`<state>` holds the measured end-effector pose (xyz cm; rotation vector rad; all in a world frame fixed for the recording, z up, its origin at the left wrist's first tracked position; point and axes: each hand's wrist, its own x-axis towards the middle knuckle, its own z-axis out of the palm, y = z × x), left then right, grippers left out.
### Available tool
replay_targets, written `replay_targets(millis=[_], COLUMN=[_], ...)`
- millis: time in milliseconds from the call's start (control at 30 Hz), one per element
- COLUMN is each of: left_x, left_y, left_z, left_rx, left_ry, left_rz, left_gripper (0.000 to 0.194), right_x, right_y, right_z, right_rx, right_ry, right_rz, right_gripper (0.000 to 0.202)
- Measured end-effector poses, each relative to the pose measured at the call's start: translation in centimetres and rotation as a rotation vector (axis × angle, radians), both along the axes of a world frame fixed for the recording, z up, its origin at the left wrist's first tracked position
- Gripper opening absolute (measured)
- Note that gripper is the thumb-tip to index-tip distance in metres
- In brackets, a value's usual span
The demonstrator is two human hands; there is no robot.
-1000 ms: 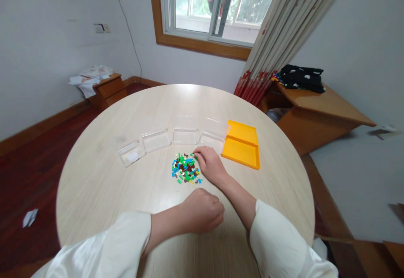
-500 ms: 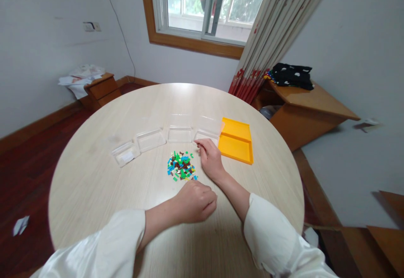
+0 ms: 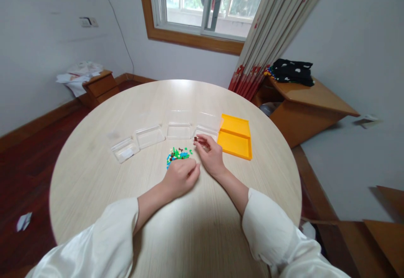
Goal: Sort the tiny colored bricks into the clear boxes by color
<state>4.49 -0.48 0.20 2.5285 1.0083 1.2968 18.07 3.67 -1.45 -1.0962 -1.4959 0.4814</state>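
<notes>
Left hand, fingers curled, has moved toward the bricks; right hand pinches a brown piece; white slip illegible.

Left hand blocks brick pile's near side; right hand, right side; clear boxes beyond; left side open.

Dark brown brick, green, blue and cream bricks, yellow case, off-white sleeves, black white-patched cloth
</notes>
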Motion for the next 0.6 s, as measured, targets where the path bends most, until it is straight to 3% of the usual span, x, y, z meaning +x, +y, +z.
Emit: replay_targets(millis=[167,433,500,600], left_x=[-1.7,-4.9,-5.6,-6.6], left_y=[2.1,5.4,5.8,6.1], left_z=[0.5,0.1,0.0,-0.2], left_rx=[-0.237,-0.321,-0.348,-0.377], left_ry=[-0.131,-0.122,-0.076,0.031], left_rz=[0.180,0.423,0.397,0.257], left_gripper=[0.026,0.022,0.020,0.024], right_x=[-0.4,-0.3,-0.2,-0.2], right_y=[-0.8,-1.0,-0.9,-0.9], right_z=[0.4,0.5,0.4,0.4], right_rx=[0.001,0.042,0.060,0.068], right_ry=[0.025,-0.038,-0.057,-0.073], right_rz=[0.056,0.051,0.050,0.049], right_gripper=[0.013,0.014,0.014,0.014])
